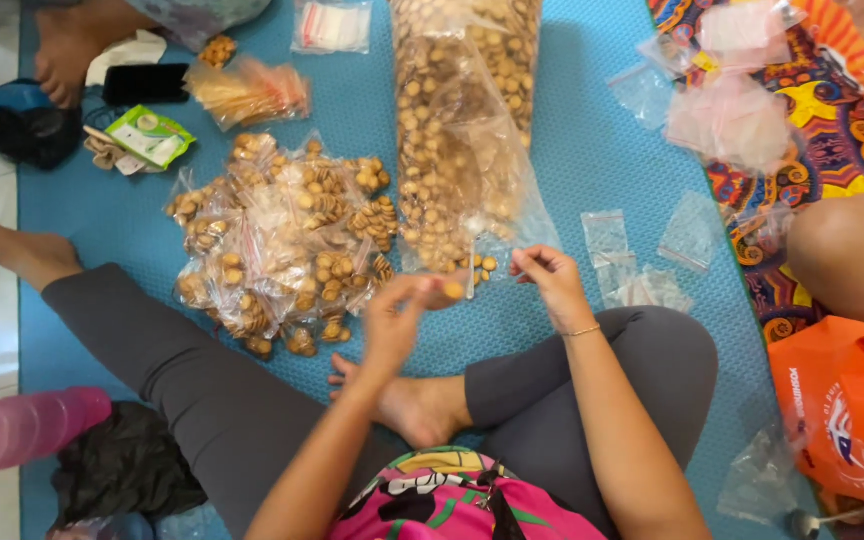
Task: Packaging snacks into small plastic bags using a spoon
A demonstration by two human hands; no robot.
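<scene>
Here, seen from above, a person sits cross-legged on a blue mat with both hands raised over the lap. The left hand pinches a single small round biscuit between thumb and fingertips, the remaining fingers loosely curled. The right hand is nearly closed, its fingertips drawn together beside the lower edge of a small clear bag; whether it actually grips the plastic cannot be told. The biscuit lies at the left fingertips, just beside that bag edge and a short way left of the right hand, so the two hands meet close together above the mat.

Directly ahead stands a large clear sack of biscuits, its open end turned towards the person, apparently so that loose pieces stay within easy reach. To the left lies a heap of small filled bags, gathered clear of the sack. To the right, empty clear bags lie flat on the mat near the right hand. An orange bag rests at the far right, a pink bottle at the lower left.
</scene>
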